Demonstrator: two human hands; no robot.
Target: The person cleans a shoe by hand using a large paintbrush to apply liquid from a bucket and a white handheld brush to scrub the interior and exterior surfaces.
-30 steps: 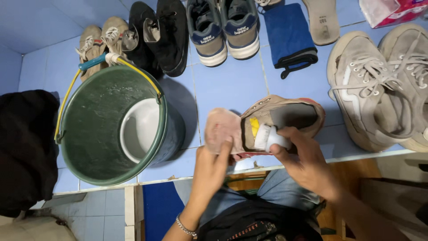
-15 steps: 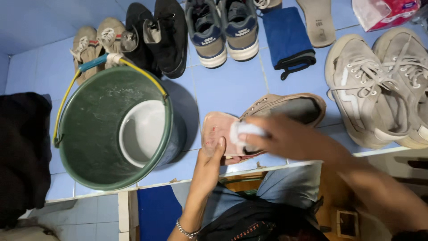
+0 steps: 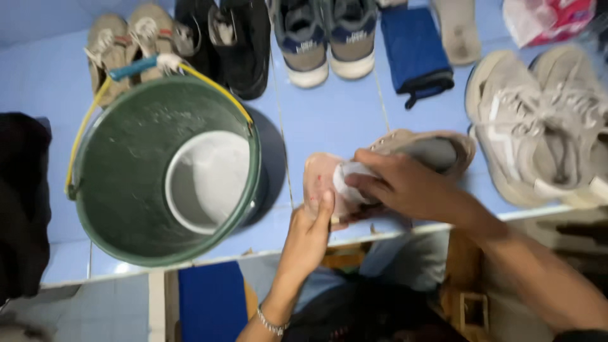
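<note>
A worn beige shoe (image 3: 437, 147) lies on its side on the blue tiled ledge, its pinkish toe (image 3: 316, 177) pointing left. My left hand (image 3: 308, 237) grips the toe from below, thumb up against it. My right hand (image 3: 405, 187) holds a white brush (image 3: 347, 178) and presses it on the toe. The picture is blurred by movement.
A green bucket (image 3: 126, 209) with a yellow handle and a white bowl (image 3: 206, 180) inside stands at left. Several pairs of shoes, a folded blue cloth (image 3: 415, 47) and an insole (image 3: 457, 28) lie on the tiles behind. A dark cloth (image 3: 22, 202) hangs at far left.
My right hand has moved the brush from the shoe's opening leftward onto the toe. My left hand has kept its hold on the toe. The view has shifted slightly.
</note>
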